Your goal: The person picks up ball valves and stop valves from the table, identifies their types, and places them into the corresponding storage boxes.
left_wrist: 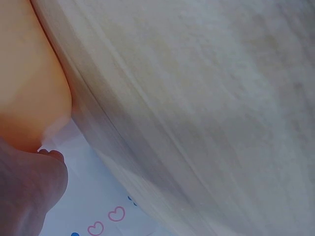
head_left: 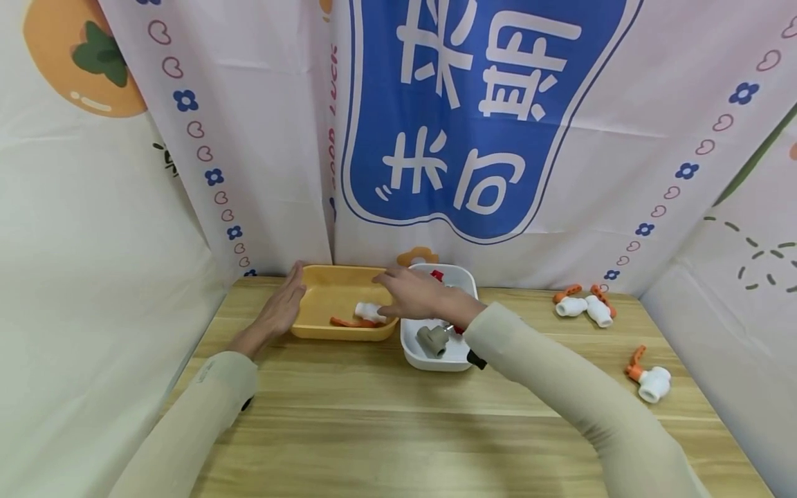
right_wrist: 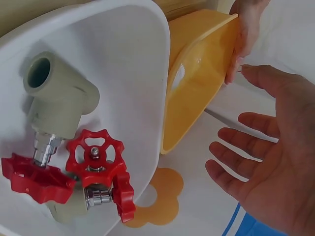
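My left hand (head_left: 283, 304) rests along the left side of a yellow tray (head_left: 324, 297), its fingers fairly straight. In the left wrist view the hand (left_wrist: 27, 189) appears beside the tray wall (left_wrist: 29, 73). A white ball valve (head_left: 370, 312) with an orange lever lies inside that tray, at its front right. Over the tray's right end, beside the white tray (head_left: 407, 351), hovers my right hand (head_left: 414, 294). The right wrist view shows its fingers (right_wrist: 251, 152) spread, holding nothing. Grey valves (right_wrist: 59, 98) with red handwheels (right_wrist: 96, 155) lie in the white tray.
Two white valves with orange levers (head_left: 585, 308) lie at the table's back right. Another orange-levered valve (head_left: 654, 384) sits nearer the right edge. Printed cloth (head_left: 280, 173) hangs behind and at both sides of the wooden table (head_left: 373, 429).
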Motion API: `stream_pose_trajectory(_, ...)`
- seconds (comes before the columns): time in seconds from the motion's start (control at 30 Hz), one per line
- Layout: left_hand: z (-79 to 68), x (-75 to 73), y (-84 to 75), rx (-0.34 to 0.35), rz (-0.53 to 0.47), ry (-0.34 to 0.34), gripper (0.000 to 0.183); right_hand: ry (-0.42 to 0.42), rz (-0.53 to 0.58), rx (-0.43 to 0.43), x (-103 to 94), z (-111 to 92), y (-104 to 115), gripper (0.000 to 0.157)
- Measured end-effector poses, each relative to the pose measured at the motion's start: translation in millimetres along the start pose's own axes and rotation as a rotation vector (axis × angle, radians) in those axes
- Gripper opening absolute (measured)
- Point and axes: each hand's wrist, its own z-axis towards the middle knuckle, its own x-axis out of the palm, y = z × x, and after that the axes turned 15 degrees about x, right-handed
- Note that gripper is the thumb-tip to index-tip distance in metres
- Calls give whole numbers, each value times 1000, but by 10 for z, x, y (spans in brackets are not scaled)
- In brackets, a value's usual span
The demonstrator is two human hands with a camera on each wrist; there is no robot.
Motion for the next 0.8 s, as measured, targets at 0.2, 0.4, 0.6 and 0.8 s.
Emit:
stream_pose_trajectory(0.2,0,-2,14,-2,2,4,61,-18,-24,-51,-35,-98,-77,69)
stream_pose_trajectory(0.4,-7,-3,16,-9,9,12,61,-31,-29,-61,-40,-212,-178,72)
stream_pose_trajectory(0.6,-1,-1,11,-17,10,13,61,-72,-48,-78,-26,-309,-294,74)
stream_pose_trajectory(0.8,3,-3,2,-16,15,21,61,-70,-69,-58,-32,-417,-397,78)
